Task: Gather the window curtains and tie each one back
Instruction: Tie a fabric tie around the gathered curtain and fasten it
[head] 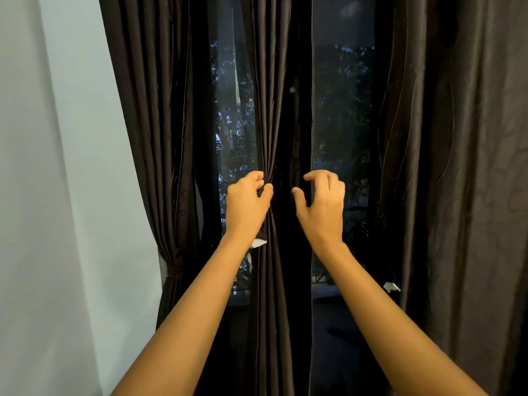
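Three dark brown curtains hang over a night-dark window [341, 110]. The left curtain [154, 110] is gathered and bound low down by a tie [175, 271] against the wall. The middle curtain [271, 95] hangs as a narrow bunch of folds; my left hand [247, 202] is shut on its left edge at about waist height. My right hand [321, 201] hovers just right of that bunch, fingers curled and apart, holding nothing. The right curtain [457, 167] hangs loose and wide.
A pale wall [57, 195] fills the left side. Small white scraps show by the middle curtain [258, 242] and by the right curtain's edge [391, 287]. Trees are faintly visible through the glass.
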A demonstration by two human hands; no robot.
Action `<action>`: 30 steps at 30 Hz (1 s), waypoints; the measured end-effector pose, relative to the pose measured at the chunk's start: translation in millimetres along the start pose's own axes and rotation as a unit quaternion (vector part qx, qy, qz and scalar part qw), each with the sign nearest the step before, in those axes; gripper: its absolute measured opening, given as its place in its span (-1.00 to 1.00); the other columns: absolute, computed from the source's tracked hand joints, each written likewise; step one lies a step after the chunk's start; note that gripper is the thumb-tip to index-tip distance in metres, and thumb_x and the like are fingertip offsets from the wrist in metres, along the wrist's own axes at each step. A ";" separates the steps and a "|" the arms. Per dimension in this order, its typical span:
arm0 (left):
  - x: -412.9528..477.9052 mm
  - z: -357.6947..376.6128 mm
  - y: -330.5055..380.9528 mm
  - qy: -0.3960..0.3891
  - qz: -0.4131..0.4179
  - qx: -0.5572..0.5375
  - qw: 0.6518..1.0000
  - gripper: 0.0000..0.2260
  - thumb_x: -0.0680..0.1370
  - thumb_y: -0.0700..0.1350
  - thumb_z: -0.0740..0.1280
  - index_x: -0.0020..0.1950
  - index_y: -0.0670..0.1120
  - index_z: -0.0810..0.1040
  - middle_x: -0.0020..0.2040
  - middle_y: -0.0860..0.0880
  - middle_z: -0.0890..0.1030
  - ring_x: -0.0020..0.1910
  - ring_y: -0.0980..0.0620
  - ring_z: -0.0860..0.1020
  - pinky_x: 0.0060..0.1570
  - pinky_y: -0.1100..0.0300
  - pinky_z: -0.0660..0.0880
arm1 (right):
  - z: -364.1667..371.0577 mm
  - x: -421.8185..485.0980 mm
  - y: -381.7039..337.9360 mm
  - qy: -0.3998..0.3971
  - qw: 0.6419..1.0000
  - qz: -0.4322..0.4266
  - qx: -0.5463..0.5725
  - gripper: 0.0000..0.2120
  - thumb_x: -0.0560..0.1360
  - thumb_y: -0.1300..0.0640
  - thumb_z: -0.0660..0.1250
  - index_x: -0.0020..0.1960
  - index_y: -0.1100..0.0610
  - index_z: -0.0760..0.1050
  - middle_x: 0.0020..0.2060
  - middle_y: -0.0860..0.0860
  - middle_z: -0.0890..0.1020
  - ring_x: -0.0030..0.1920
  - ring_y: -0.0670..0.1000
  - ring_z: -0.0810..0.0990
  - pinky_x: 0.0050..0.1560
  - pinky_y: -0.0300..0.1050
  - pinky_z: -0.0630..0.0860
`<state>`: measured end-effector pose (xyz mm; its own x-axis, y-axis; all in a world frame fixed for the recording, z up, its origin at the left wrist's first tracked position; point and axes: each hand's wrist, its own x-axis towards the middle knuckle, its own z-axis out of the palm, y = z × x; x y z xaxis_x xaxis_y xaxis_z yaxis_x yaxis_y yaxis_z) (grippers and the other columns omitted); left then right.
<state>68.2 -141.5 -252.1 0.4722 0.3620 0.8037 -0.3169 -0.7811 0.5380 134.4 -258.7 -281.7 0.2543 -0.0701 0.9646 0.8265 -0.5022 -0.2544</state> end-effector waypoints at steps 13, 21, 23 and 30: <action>0.1 13.6 -2.2 0.009 -0.001 -0.013 1.000 -0.67 0.58 -0.14 0.29 0.33 -0.18 0.47 0.22 -0.13 0.58 0.24 0.05 0.52 0.08 0.42 0.34 | 6.3 -4.7 -5.4 -0.063 0.991 0.063 0.099 -0.87 0.49 0.31 0.35 0.03 0.21 0.57 -0.18 0.02 0.66 -0.18 -0.04 0.64 -0.09 -0.09 0.60; 1.4 13.9 -4.4 0.016 0.007 -0.012 1.000 -0.73 0.56 -0.16 0.31 0.24 -0.22 0.53 0.11 -0.15 0.64 0.16 0.01 0.57 -0.02 0.52 0.31 | 22.3 -16.5 -11.3 -0.056 0.986 0.051 0.145 -0.81 0.46 0.32 0.38 0.06 0.21 0.64 -0.12 0.09 0.69 -0.14 -0.02 0.65 -0.03 -0.13 0.59; 1.6 12.7 -5.6 0.015 0.014 -0.008 1.000 -0.75 0.57 -0.17 0.30 0.21 -0.23 0.54 0.06 -0.17 0.65 0.12 -0.04 0.59 -0.04 0.50 0.32 | 22.8 -17.3 -9.8 -0.067 0.984 0.053 0.157 -0.81 0.45 0.31 0.39 0.05 0.19 0.65 -0.13 0.07 0.70 -0.16 -0.08 0.64 -0.04 -0.22 0.57; -1.3 12.3 -7.2 -0.001 0.016 -0.010 1.000 -0.80 0.59 -0.15 0.22 0.12 -0.19 0.55 -0.26 0.03 0.60 -0.19 0.02 0.59 -0.22 0.41 0.41 | 21.3 -14.2 -11.1 -0.089 0.986 -0.006 0.143 -0.89 0.48 0.21 0.34 -0.08 0.18 0.63 -0.30 0.07 0.63 -0.30 0.00 0.58 -0.26 -0.07 0.54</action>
<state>80.0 -142.6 -260.2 0.4638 0.3351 0.8202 -0.3485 -0.7821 0.5166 132.3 -233.7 -294.1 0.3072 0.0988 0.9465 0.9310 -0.2372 -0.2775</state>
